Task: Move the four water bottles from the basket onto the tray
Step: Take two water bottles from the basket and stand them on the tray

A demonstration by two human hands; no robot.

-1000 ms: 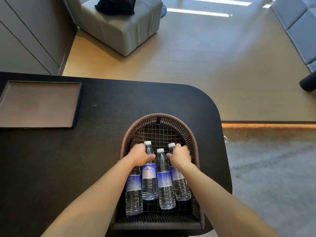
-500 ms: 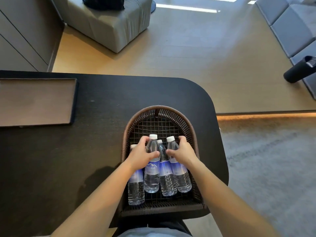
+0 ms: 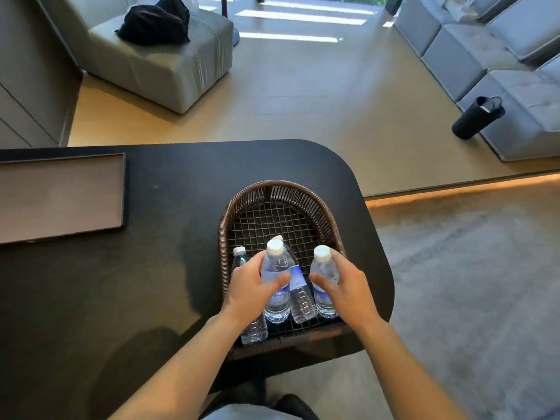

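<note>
A brown wicker basket [image 3: 242, 201] stands on the black table near its right end. My left hand [image 3: 250, 291] grips a clear water bottle [image 3: 275, 268] with a white cap and blue label, tilted up out of the basket. My right hand [image 3: 348, 286] grips a second bottle [image 3: 323, 269], also raised upright. Between them a third bottle [image 3: 298, 294] lies on the basket floor. A fourth bottle [image 3: 241, 257] lies at the basket's left side, mostly hidden under my left hand. The flat brown tray [image 3: 60, 195] sits at the table's left, bare.
The black table [image 3: 151, 298] has a rounded right corner, with its edge close behind the basket. On the floor beyond stand a grey armchair [image 3: 169, 62] with a black bag, a grey sofa [image 3: 500, 65] and a dark flask [image 3: 477, 118].
Both hands have tilted their bottles up from lying flat and lifted them; the caps now stand higher than the two bottles left lying. The camera has risen and pulled back.
</note>
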